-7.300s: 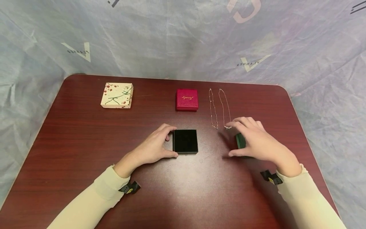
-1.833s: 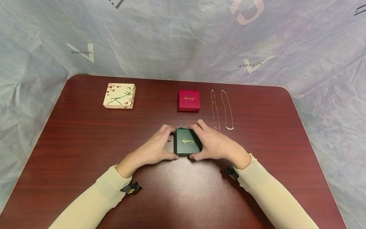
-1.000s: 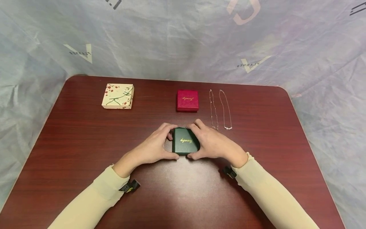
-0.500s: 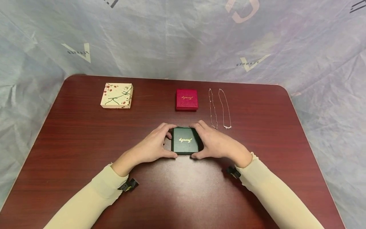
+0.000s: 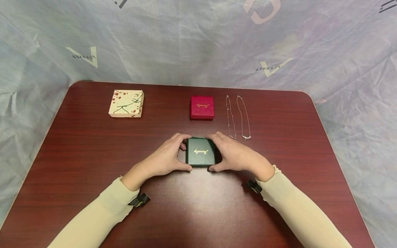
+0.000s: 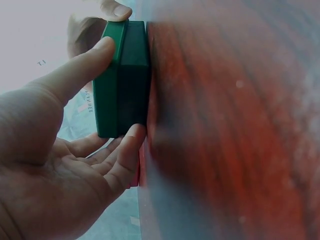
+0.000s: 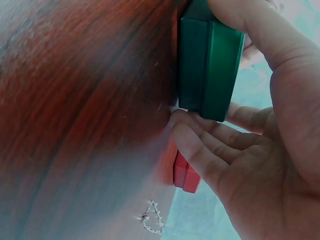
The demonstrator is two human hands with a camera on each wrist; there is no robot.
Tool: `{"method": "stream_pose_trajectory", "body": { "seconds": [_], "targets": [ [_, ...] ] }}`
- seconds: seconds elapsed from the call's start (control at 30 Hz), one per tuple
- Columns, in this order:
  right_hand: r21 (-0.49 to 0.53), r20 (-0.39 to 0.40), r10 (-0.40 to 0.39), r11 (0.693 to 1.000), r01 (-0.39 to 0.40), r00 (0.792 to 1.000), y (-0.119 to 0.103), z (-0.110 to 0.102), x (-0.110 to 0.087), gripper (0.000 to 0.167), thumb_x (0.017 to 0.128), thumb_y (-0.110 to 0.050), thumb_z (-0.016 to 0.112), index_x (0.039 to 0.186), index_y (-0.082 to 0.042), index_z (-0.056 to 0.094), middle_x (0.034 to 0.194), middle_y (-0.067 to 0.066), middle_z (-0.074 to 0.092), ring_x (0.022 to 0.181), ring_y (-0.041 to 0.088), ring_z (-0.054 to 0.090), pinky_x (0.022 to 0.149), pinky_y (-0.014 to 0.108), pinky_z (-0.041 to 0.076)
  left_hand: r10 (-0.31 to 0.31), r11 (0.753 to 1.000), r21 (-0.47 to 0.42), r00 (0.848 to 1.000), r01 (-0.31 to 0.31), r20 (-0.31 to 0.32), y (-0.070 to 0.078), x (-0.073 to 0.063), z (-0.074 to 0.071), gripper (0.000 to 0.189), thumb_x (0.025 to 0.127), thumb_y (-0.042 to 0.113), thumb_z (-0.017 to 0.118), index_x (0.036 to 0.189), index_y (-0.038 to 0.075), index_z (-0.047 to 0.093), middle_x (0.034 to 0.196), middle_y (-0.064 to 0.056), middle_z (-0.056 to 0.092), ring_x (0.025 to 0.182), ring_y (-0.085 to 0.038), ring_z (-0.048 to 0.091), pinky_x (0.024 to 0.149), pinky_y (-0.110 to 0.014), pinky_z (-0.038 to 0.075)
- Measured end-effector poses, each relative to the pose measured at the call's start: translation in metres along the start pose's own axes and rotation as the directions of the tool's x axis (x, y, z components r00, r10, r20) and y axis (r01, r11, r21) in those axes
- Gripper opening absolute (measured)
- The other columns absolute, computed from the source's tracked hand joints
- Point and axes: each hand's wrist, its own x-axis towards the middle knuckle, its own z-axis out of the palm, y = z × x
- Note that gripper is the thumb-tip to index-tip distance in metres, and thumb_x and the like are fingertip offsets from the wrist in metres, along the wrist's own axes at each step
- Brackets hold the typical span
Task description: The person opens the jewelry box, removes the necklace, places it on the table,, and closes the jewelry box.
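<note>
A small green jewelry box (image 5: pixel 201 152) with gold lettering sits on the table, its lid in place over the base. My left hand (image 5: pixel 163 154) grips its left side, thumb at the near edge and fingers at the far edge. Opposite it, my right hand (image 5: pixel 237 155) holds the right side in the same way. In the left wrist view a seam runs between the lid (image 6: pixel 107 100) and the darker base (image 6: pixel 134 85). The right wrist view shows the green box (image 7: pixel 207 65) between thumb and fingers.
Behind the green box stands a red jewelry box (image 5: pixel 202 107). Two thin necklaces, a left one (image 5: pixel 231 117) and a right one (image 5: pixel 245 117), lie to its right. A cream floral box (image 5: pixel 126 103) is at the back left of the dark red table (image 5: pixel 77 155).
Earlier the base stood uncovered with its black inside showing, and my right hand was over the green lid at the right. The lid now covers the base; over the last second little has moved.
</note>
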Motion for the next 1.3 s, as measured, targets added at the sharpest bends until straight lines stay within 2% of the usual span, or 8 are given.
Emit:
{"method": "stream_pose_trajectory", "body": {
  "seconds": [0.37,0.9,1.07,1.3],
  "targets": [
    [-0.011,-0.005,-0.009,1.0,0.009,1.0,0.0005,0.0016,0.0016,0.101,0.073,-0.038,0.098,0.151,-0.002,0.046,0.127,0.006,0.056,0.11,0.022,0.06,0.101,0.041,0.053,0.002,1.0,-0.005,1.0,-0.002,-0.006,-0.0025,-0.0003,0.0015,0.094,0.072,0.022,0.101,0.149,0.003,0.049,0.12,-0.006,0.058,0.109,-0.022,0.06,0.095,-0.041,0.05],
    [-0.032,0.003,0.006,0.999,-0.006,1.0,-0.0003,0.0028,0.0024,0.101,0.072,-0.04,0.098,0.15,0.0,0.048,0.124,0.006,0.057,0.109,0.022,0.059,0.1,0.041,0.053,-0.002,1.0,0.009,1.0,0.002,0.02,0.0004,-0.0015,-0.0003,0.094,0.074,0.023,0.1,0.149,0.0,0.048,0.122,-0.009,0.058,0.113,-0.025,0.06,0.097,-0.043,0.05],
    [-0.043,0.014,0.02,0.999,-0.02,1.0,0.0003,0.0032,0.0027,0.102,0.073,-0.042,0.097,0.151,0.0,0.047,0.129,0.009,0.058,0.116,0.025,0.059,0.105,0.043,0.051,-0.003,1.0,0.018,1.0,0.002,0.025,-0.0005,-0.0009,0.0002,0.094,0.074,0.024,0.1,0.149,0.0,0.048,0.121,-0.009,0.058,0.112,-0.024,0.06,0.097,-0.043,0.049],
    [-0.053,0.028,0.041,0.998,-0.039,0.999,-0.0002,0.0015,0.0014,0.103,0.074,-0.044,0.096,0.153,0.0,0.046,0.139,0.014,0.058,0.135,0.035,0.053,0.115,0.05,0.043,0.0,1.0,0.025,1.0,-0.001,0.028,-0.0016,-0.0008,0.0006,0.095,0.074,0.025,0.1,0.15,0.0,0.048,0.12,-0.009,0.058,0.111,-0.024,0.06,0.097,-0.043,0.049]
  ]
}}
